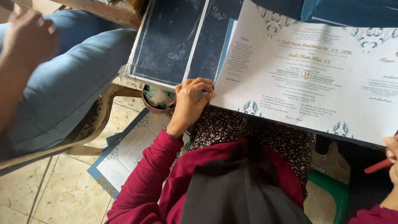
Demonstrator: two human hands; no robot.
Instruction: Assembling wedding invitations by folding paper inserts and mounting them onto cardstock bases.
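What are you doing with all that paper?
A person in a dark red top sits with a big white printed sheet across their lap. The left hand pinches the sheet's lower left corner. The right hand, half out of view at the edge, is next to a red stick-like thing. A small round tub sits just beside the left hand, and more printed cards lie on the tiled floor. Another person in blue jeans sits close by.

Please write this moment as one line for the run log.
left hand: presses corner of white printed sheet | right hand: at sheet's right edge, red stick beside it, grip unclear | small tub: near left hand
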